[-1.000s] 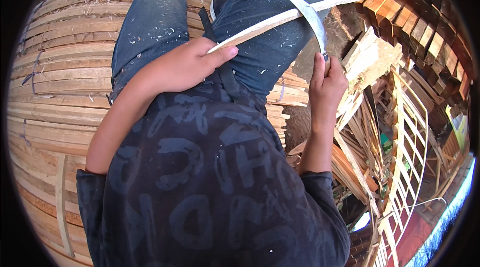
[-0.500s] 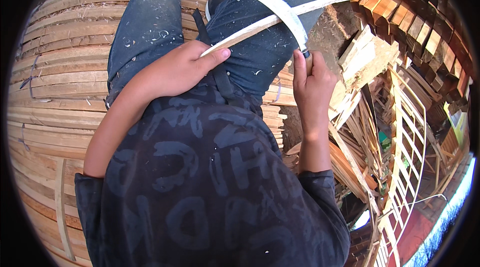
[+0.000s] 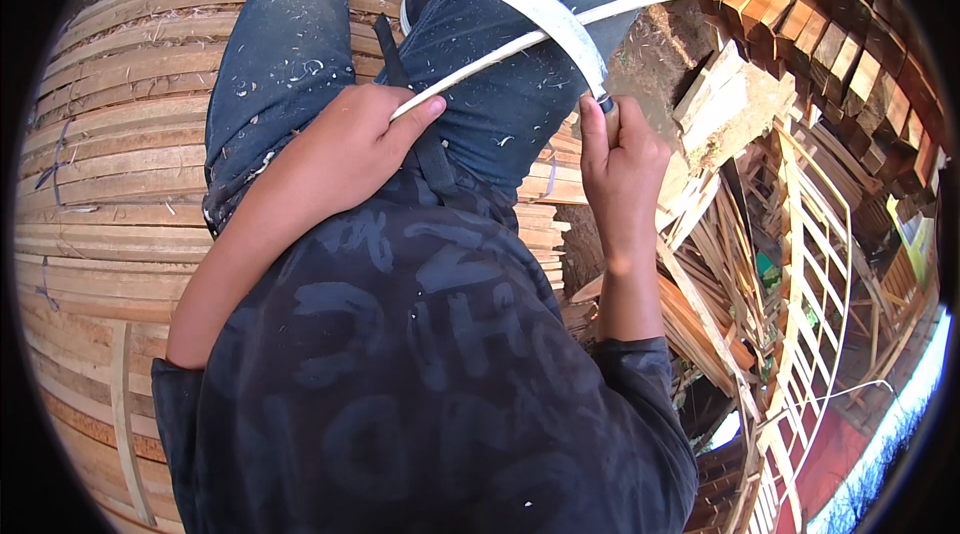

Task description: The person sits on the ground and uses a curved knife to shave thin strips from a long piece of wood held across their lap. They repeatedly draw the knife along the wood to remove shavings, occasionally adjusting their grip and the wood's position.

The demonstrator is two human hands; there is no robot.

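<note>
Across my thighs lies a long, pale, slightly bowed wooden strip (image 3: 480, 62). My left hand (image 3: 375, 134) is closed on its near end, thumb along the top, the other fingers mostly hidden. In my right hand (image 3: 628, 149) is a sickle (image 3: 560, 22), gripped by its short wooden handle with the thumb laid up along it. The curved, bright blade crosses over the strip, with its tip pointing to the upper left. Whether the blade touches the wood I cannot tell. The strip's far end extends toward the upper right, in front of some stacked timber.
Bundled wooden slats (image 3: 120, 164) spread out on the left and beneath me. Timber pieces (image 3: 800, 19) are stacked at the upper right. Loose offcuts (image 3: 715, 274) and a lattice wooden frame (image 3: 805, 274) stand at the right. Shavings dot my jeans (image 3: 285, 64).
Both hands and the sickle have shifted slightly left. The strip has rolled a little, its narrow edge now more toward me. Both grips stay the same.
</note>
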